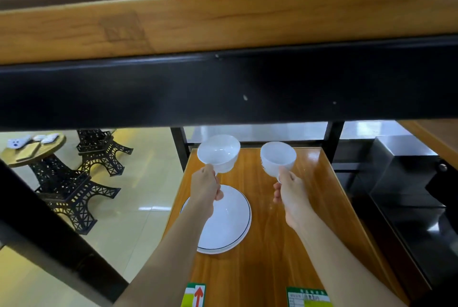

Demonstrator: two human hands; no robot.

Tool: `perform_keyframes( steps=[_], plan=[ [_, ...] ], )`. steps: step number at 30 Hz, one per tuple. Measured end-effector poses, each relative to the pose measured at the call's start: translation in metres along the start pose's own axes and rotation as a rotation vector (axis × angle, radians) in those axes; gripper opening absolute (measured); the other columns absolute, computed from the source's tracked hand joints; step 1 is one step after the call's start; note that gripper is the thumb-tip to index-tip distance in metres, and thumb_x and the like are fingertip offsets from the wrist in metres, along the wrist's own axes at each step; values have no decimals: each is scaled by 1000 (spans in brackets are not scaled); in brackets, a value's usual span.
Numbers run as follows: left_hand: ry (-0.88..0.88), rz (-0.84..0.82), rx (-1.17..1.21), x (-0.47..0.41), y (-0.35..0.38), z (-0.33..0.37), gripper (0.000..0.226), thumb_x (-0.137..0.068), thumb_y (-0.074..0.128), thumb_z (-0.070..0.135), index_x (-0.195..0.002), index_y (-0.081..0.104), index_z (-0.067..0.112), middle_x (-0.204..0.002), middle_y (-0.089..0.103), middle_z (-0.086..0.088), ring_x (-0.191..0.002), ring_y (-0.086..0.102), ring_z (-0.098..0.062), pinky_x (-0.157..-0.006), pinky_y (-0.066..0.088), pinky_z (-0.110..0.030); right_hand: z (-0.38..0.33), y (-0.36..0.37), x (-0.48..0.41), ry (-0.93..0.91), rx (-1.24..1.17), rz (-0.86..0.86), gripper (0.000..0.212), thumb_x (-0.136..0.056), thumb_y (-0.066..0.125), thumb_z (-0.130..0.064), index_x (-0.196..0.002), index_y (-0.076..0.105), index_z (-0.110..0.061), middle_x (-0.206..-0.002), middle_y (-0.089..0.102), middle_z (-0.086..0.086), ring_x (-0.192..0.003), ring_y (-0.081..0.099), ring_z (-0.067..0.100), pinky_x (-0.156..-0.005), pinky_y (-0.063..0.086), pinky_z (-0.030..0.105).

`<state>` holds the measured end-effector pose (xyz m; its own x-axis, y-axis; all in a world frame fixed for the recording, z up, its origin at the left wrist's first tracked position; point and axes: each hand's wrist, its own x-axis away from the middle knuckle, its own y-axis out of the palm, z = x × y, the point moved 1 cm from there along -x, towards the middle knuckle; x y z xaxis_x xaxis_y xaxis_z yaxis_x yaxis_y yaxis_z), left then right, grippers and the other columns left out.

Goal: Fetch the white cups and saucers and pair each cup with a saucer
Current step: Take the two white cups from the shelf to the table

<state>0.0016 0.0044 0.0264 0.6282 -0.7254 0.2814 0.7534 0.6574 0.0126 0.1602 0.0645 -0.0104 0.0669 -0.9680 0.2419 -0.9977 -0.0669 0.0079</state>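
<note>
Holding one white cup (219, 153) in our left hand (205, 187) and another (278, 158) in our right hand (288, 192), fingers pinching each handle above the shelf (272, 244), we judge the next move: lowering one onto the stacked saucers (223, 222) near the shelf's left edge.

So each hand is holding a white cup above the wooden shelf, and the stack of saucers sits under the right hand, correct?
Not quite. The head view shows the left hand and right hand each holding a white cup above the wooden shelf, but the saucers sit under the left hand.
</note>
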Motion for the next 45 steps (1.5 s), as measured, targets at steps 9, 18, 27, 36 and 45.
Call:
perform_keyframes(
  steps=[9, 18, 27, 36, 45],
  plan=[
    [54, 120, 163, 57, -28, 3, 28, -88, 35, 11, -61, 34, 15, -57, 22, -1, -48, 16, -14, -38, 17, -24, -16, -21, 60, -197, -3, -78, 40, -93, 47, -46, -71, 49, -13, -58, 40, 0, -44, 37, 6, -41, 32, 16],
    [47, 91, 178, 131, -69, -25, 26, -85, 40, 15, -59, 34, 16, -54, 24, 0, -40, 20, -12, -30, 17, -13, 3, -73, 180, -257, 88, -12, 37, -94, 45, -45, -67, 52, -21, -59, 42, -4, -48, 40, 2, -47, 36, 13],
    [149, 9, 51, 231, -120, -77, 22, -76, 38, 20, -55, 32, 21, -46, 33, 2, -41, 35, -16, -38, 25, -18, 56, -120, 319, -193, -47, 159, 38, -94, 47, -42, -72, 51, -12, -53, 39, -8, -42, 36, 6, -44, 33, 20],
    [142, -311, 24, 362, -56, -117, 41, -87, 41, 21, -51, 23, 23, -41, 19, 11, -44, 15, -12, -45, 14, -31, 93, -231, 436, -133, -132, 577, 43, -96, 45, -37, -59, 44, -16, -45, 40, -11, -40, 38, 7, -40, 35, 15],
    [136, -751, -101, 545, 71, -181, 32, -89, 41, 18, -57, 42, 16, -53, 33, 1, -47, 29, -12, -46, 22, -27, 124, -401, 588, -93, -172, 1087, 42, -97, 43, -28, -58, 38, -14, -55, 39, 3, -47, 35, 16, -46, 30, 25]
  ],
)
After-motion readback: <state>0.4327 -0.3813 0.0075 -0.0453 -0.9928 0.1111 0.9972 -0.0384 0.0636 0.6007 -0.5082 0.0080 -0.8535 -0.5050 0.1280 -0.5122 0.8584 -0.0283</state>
